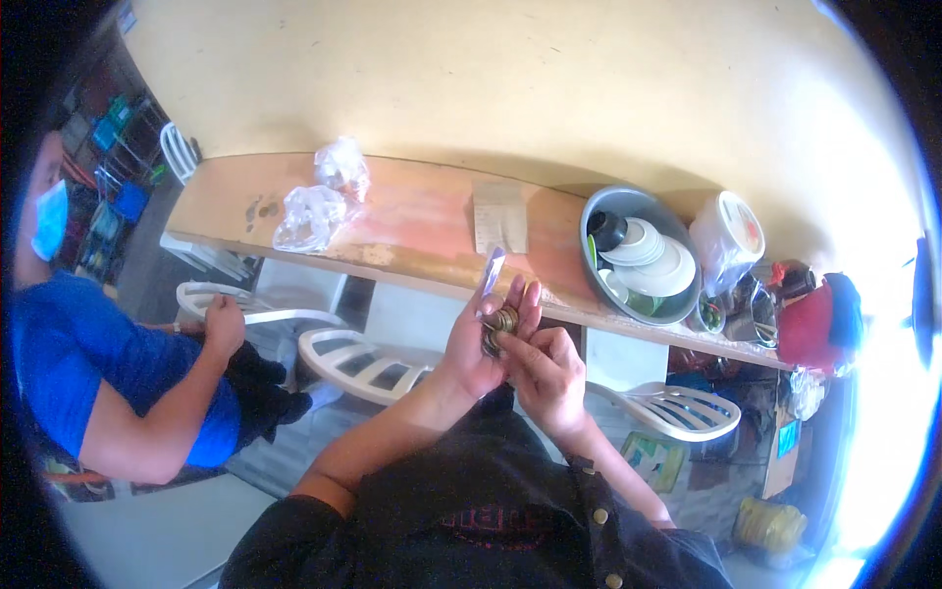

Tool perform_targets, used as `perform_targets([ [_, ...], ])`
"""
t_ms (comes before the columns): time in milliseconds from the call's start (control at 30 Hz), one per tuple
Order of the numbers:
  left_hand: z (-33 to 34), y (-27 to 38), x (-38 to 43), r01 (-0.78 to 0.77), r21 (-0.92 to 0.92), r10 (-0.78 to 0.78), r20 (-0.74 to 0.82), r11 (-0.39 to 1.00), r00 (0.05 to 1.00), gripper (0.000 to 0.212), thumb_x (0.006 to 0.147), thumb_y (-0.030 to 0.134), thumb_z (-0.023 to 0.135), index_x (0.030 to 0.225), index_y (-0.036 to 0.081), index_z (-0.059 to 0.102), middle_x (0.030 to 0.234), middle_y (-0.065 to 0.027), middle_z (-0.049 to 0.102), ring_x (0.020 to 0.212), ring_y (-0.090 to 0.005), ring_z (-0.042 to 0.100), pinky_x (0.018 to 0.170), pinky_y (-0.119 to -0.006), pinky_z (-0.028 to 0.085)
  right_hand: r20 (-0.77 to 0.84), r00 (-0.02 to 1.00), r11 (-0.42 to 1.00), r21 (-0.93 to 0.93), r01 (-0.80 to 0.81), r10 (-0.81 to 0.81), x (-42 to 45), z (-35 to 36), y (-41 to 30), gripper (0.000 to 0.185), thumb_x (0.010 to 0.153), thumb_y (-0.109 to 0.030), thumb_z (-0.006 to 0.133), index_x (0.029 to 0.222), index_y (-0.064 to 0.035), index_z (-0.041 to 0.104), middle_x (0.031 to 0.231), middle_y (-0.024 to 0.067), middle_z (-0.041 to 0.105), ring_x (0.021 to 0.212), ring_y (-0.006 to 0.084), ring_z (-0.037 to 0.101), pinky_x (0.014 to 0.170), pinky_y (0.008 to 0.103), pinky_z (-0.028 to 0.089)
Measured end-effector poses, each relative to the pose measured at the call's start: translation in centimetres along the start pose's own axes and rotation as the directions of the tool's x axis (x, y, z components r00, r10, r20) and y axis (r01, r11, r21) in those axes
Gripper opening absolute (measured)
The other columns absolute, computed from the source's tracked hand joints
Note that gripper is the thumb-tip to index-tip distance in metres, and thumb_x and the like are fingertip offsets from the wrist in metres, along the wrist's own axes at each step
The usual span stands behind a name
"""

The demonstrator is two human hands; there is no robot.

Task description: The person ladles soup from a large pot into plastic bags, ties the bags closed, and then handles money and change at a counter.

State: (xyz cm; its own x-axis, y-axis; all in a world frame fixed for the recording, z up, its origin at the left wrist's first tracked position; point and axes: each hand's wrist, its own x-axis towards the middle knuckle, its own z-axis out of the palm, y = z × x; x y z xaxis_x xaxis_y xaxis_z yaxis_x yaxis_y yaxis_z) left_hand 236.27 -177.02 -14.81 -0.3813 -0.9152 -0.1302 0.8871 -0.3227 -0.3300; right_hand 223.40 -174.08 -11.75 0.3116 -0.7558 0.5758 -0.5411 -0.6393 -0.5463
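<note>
My left hand (475, 346) is palm up and holds several coins (502, 324) in a loose pile, along with a folded purple-white slip, perhaps a banknote (491, 271), that stands up by the thumb. The fingers of my right hand (548, 372) touch the coins from the right; whether they pinch one cannot be told. Beyond my hands, a piece of brown paper or cardboard (500, 217) with writing lies on the long wooden table (419, 213).
Two clear plastic bags (313, 217) lie left on the table. At right are a grey basin (589, 272) of dishes, a white tub (728, 228) and a red container (809, 324). White plastic chairs (360, 361) line the near side. A masked person in blue (132, 368) is at left.
</note>
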Motion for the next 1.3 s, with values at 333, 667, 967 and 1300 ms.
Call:
perform_targets([
  [333,-2.5,0.4,1.3,-0.051,0.09,0.052,-0.016,0.995,0.998,0.026,0.093,0.02,0.044,0.104,0.006,0.062,0.124,-0.0108,0.059,0.125,-0.03,0.047,0.105,-0.043,0.038,-0.04,0.934,0.934,0.001,-0.356,0.356,1.4,0.4,-0.1,0.015,0.082,-0.012,0.069,0.09,-0.0007,0.064,0.072,0.0125,0.055,0.063,0.0234,0.055,0.056,0.0343,0.044],
  [667,-0.7,2.5,0.1,-0.24,0.098,0.248,-0.085,0.966,0.965,0.038,0.099,0.029,0.045,0.064,0.013,0.046,0.116,-0.0073,0.062,0.126,-0.0296,0.048,0.101,-0.047,0.041,0.05,0.943,0.932,0.145,-0.332,0.328,3.1,4.3,0.0,0.014,0.081,-0.01,0.07,0.089,-0.0013,0.064,0.071,0.0106,0.054,0.067,0.0205,0.055,0.061,0.0319,0.045],
  [967,0.4,7.0,-0.3,-0.432,0.037,0.433,-0.021,0.901,0.901,0.035,0.099,0.027,0.045,0.067,0.012,0.048,0.113,-0.009,0.064,0.123,-0.0292,0.05,0.103,-0.049,0.04,0.204,0.947,0.907,0.293,-0.302,0.25,6.8,8.7,-0.2,0.014,0.082,-0.004,0.067,0.095,-0.0008,0.062,0.086,0.0123,0.066,0.074,0.0166,0.062,0.067,0.0289,0.049],
  [1300,1.8,11.7,-0.2,-0.643,-0.01,0.643,-0.039,0.766,0.765,0.033,0.098,0.027,0.049,0.07,0.009,0.056,0.107,-0.0118,0.066,0.119,-0.0303,0.053,0.102,-0.045,0.042,0.52,0.854,0.944,0.278,-0.18,0.01,12.8,12.9,0.4,0.017,0.084,-0.006,0.065,0.1,-0.001,0.064,0.089,0.0141,0.062,0.079,0.0241,0.063,0.07,0.035,0.049],
])
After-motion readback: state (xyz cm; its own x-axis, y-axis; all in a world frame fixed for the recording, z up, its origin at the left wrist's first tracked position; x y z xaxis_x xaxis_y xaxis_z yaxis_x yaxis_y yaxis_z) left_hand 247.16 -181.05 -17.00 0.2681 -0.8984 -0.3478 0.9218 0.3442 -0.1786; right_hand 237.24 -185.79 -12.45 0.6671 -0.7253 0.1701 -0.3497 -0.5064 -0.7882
